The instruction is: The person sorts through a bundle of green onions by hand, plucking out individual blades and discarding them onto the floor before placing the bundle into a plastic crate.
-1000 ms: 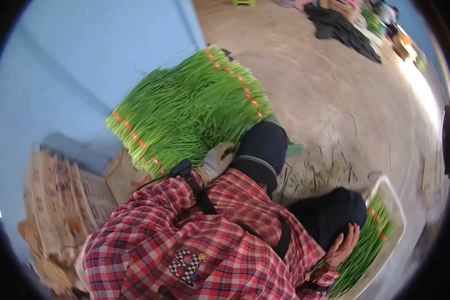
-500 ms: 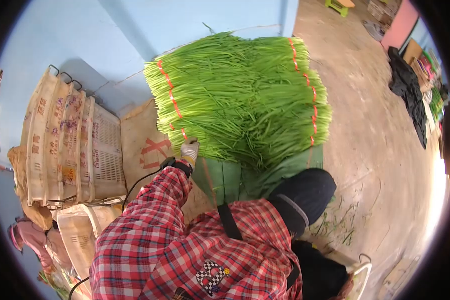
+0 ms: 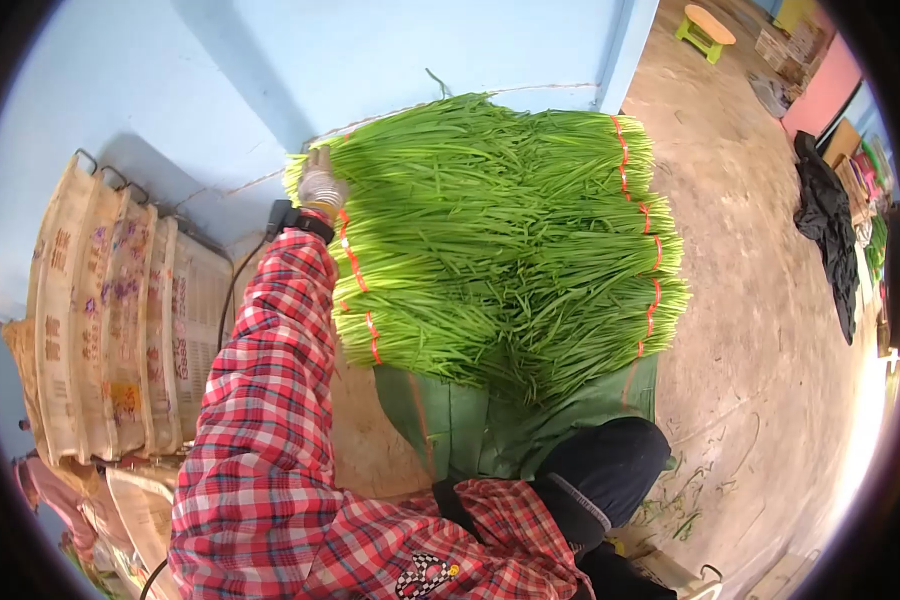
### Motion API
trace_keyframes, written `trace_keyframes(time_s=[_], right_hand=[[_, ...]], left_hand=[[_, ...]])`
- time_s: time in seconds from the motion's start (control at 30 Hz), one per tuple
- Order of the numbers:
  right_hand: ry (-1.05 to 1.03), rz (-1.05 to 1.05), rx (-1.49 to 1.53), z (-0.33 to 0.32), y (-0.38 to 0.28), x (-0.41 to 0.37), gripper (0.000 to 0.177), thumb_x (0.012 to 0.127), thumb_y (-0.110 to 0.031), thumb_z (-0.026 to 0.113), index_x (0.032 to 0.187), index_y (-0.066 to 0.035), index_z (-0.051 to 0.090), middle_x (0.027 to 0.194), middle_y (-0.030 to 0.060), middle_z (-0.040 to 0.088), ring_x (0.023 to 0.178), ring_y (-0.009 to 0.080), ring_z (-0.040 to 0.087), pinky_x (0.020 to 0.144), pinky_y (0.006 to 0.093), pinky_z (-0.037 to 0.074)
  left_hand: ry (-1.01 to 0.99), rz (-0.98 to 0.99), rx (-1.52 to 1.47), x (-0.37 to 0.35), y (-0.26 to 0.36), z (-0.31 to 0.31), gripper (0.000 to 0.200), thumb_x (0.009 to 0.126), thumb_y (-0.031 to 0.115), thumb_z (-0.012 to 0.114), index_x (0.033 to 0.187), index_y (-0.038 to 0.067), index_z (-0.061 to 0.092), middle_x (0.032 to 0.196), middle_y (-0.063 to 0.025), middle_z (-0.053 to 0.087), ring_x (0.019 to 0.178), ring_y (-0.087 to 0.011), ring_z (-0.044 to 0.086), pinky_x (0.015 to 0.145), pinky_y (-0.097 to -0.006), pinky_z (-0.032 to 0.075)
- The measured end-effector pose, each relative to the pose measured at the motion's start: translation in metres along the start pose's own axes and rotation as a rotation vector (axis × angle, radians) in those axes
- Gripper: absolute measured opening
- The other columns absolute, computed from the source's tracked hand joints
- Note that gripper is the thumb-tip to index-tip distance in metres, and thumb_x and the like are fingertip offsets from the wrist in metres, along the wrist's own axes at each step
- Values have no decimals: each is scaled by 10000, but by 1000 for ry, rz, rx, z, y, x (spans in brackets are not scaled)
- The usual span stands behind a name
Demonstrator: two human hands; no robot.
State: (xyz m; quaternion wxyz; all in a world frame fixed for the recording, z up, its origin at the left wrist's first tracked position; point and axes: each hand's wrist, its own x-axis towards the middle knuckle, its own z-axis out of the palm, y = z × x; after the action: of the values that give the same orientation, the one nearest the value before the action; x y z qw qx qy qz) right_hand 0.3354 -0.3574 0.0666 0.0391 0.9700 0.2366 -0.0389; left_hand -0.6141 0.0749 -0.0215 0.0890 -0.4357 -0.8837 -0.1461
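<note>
My left hand, in a white-and-grey glove, lies on the pale ends of the garlic chives at the far left of the pile. Its fingers point away from me, stretched out over the bundle there. Red bands tie the chives in several bundles, laid in two columns with their green leaf tips meeting in the middle. A green woven sheet lies beneath the pile and shows at its near side. My right hand is out of sight.
Stacked cream plastic crates stand at the left. A blue wall rises behind the pile. A small stool and a black cloth are at the right. Leaf scraps litter the floor. Another person is at lower left.
My left hand has moved away from me, from the near left corner of the chives to the far left end of the pile. The view has shifted too.
</note>
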Motion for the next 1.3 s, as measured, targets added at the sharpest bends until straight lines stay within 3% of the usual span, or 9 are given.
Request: trace_keyframes(time_s=[0.2, 0.57, 0.73, 0.83, 0.87, 1.03, 1.07, 1.13, 1.3], right_hand=[[-22, 81, -16, 5, -6, 4, 498, 956, -452, 427, 1120, -34, 642, 1099, 225, 640, 1052, 378, 596, 940, 464, 432], [-60, 151, -84, 7, 1, -2, 540, 945, -502, 414, 1088, -42, 657, 1065, 222, 653, 1023, 379, 611, 913, 472, 445], [-69, 165, -113, 6, 12, -4, 559, 940, -525, 408, 1073, -46, 664, 1050, 220, 659, 1009, 379, 619, 900, 475, 451], [-89, 139, -127, 8, 25, 1, 571, 937, -539, 404, 1065, -49, 668, 1041, 220, 663, 1001, 379, 623, 893, 477, 455], [-97, 130, -143, 8, 36, 2, 575, 936, -543, 403, 1062, -50, 670, 1038, 219, 664, 999, 380, 624, 890, 478, 456], [-250, 141, -303, 1, 83, -25, 595, 931, -566, 397, 1047, -54, 676, 1022, 218, 670, 986, 380, 631, 878, 481, 462], [-213, 100, -336, 5, 97, -24, 683, 883, -637, 377, 982, -48, 708, 978, 242, 671, 975, 396, 633, 870, 469, 465], [-91, 109, -140, 2, 110, -46, 633, 854, -583, 419, 956, -35, 720, 951, 247, 672, 949, 406, 640, 874, 460, 469], [-136, 118, -107, -20, 94, -70, 475, 847, -458, 475, 1024, -86, 712, 1016, 254, 652, 1003, 422, 615, 915, 458, 467]], left_hand=[[-225, 172, 81, 61, -23, 24, 1108, 589, 330, 841, 1483, 97, 231, 1518, -146, 294, 1419, -339, 236, 1120, -443, 300], [-569, 132, 523, 91, -10, 20, 847, 670, 307, 742, 1417, 129, 382, 1414, -152, 450, 1332, -325, 400, 1035, -480, 400], [-472, -2, 190, 73, -5, 25, 844, 639, 336, 762, 1378, 109, 424, 1299, -177, 547, 1250, -316, 490, 1013, -436, 422], [-83, 363, 140, 85, -36, 39, 923, 559, 281, 836, 1359, 81, 421, 1132, -207, 626, 1073, -359, 607, 978, -411, 460], [-119, 533, 77, 84, -34, 27, 668, 644, 325, 778, 1212, 66, 541, 961, -179, 649, 910, -373, 641, 827, -460, 517], [-554, 975, 101, 112, -110, 34, 416, 868, 214, 600, 1238, 25, 579, 1203, -112, 639, 1047, -237, 625, 912, -338, 484], [-581, 612, 316, 110, -103, 35, 541, 774, 155, 631, 1284, 8, 527, 1213, -146, 621, 1081, -280, 605, 949, -359, 464], [-365, 284, -53, 82, -135, 19, 635, 682, 62, 588, 1298, -27, 460, 1146, -246, 607, 1093, -374, 576, 978, -404, 430], [-186, 311, 211, 38, -96, -44, 618, 691, 178, 621, 1270, 18, 478, 1204, -302, 574, 1145, -417, 555, 976, -448, 425]])
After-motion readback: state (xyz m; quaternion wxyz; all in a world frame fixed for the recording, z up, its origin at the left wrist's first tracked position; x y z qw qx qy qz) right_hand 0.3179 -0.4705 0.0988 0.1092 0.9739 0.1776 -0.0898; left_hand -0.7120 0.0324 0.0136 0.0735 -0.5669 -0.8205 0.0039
